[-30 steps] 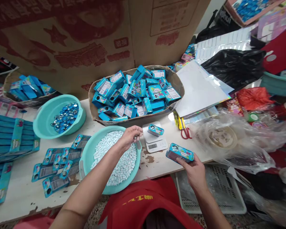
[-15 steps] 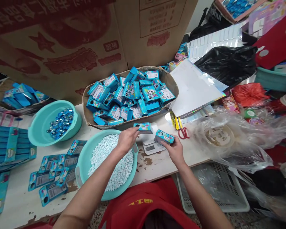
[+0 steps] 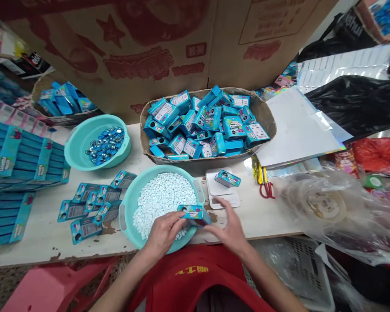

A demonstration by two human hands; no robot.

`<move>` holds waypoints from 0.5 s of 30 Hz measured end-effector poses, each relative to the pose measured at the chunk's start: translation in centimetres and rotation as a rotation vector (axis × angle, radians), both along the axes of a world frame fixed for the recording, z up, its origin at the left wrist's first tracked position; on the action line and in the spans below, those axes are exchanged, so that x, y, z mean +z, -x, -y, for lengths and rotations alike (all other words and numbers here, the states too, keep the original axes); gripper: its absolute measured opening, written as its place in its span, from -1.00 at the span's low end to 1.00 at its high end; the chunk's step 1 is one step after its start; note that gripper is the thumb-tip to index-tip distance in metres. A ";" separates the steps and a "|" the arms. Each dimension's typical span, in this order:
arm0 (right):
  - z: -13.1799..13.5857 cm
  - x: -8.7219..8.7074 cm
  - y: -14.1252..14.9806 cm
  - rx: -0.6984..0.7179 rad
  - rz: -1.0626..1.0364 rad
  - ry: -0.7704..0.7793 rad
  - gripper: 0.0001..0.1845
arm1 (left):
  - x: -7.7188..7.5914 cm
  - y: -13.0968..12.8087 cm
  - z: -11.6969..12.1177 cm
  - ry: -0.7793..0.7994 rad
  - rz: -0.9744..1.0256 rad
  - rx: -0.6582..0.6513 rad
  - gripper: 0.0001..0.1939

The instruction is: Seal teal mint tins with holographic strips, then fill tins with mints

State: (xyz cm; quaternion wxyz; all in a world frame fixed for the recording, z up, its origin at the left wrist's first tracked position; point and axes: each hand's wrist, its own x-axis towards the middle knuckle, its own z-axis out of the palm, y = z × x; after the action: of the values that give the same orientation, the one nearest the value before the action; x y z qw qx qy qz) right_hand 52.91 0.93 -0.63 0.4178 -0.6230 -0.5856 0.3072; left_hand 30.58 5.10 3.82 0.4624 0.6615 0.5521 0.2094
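Observation:
My left hand pinches a small blue candy box by its left end, above the right side of a turquoise basin of small white candies. My right hand is open at the box's right end, its fingers spread. Its thumb is close to the box; whether they touch I cannot tell. Another blue box rests on a white digital scale behind my right hand. The scale's display is partly hidden by my fingers.
A cut-down carton of blue boxes stands behind the basin. To the left are a turquoise basin of blue-and-silver pieces, several loose boxes and stacked blue packs. Red-handled scissors and clear plastic bags lie right.
The view has swung left. Earlier each hand held a box near the scale; now one box lies on the scale, the other is in my left hand, and my right hand is open.

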 end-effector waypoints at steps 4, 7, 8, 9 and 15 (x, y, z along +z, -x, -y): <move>0.6 1.6 3.8 0.152 -0.032 0.165 -0.75 | -0.6 0.8 0.3 0.234 0.168 0.148 -0.81; -0.3 3.5 5.1 0.181 0.014 0.102 -0.73 | -0.7 2.1 -0.6 0.400 0.400 0.448 -0.68; -0.6 4.2 5.5 0.207 0.029 0.061 -0.71 | -0.8 2.4 -1.0 0.443 0.488 0.546 -0.63; -0.9 4.8 5.9 0.231 0.047 0.022 -0.69 | -0.8 2.5 -1.3 0.479 0.571 0.626 -0.59; -0.9 4.7 7.6 0.266 0.276 0.014 -0.71 | -2.5 0.6 -1.7 0.661 0.705 0.819 -0.49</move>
State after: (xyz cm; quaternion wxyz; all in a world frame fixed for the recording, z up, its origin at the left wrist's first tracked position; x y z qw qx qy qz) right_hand 45.27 1.88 4.11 0.2850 -0.5793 -0.7123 0.2754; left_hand 29.94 6.79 1.33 0.6786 0.1102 0.6104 0.3933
